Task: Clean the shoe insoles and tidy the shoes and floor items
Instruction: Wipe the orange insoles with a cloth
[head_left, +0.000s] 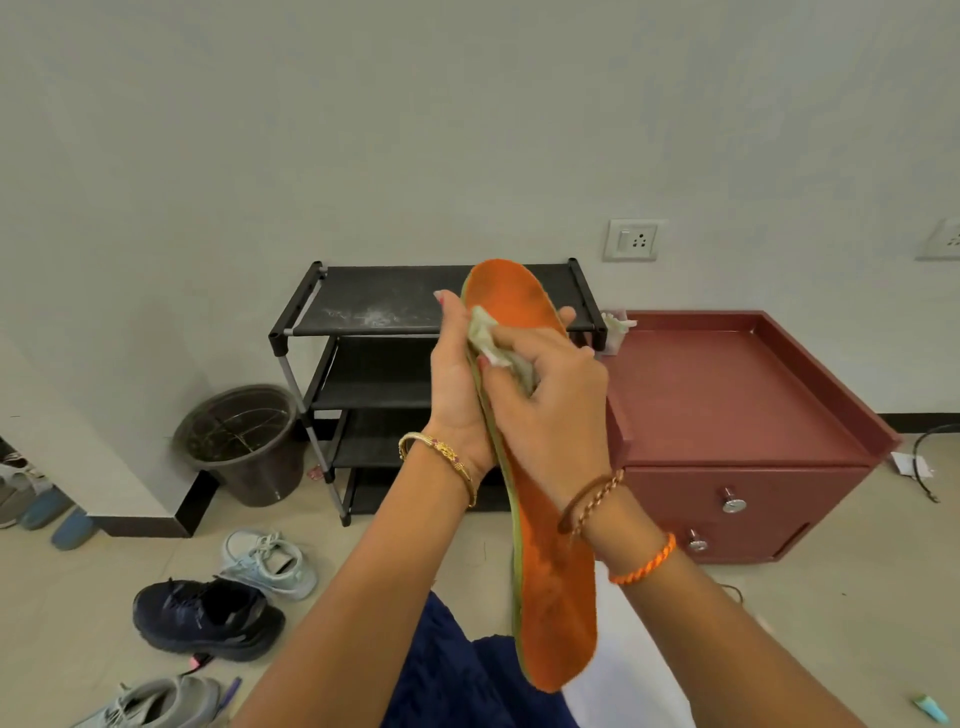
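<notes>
Left hand grip clamps the orange insole from behind; right hand grip pinches a cloth against its front

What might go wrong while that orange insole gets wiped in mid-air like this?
The orange insole is long and the left hand supports only its upper part, so it may bend or slip under the rubbing. The small wipe bunched in the right hand could miss the heel end.
</notes>
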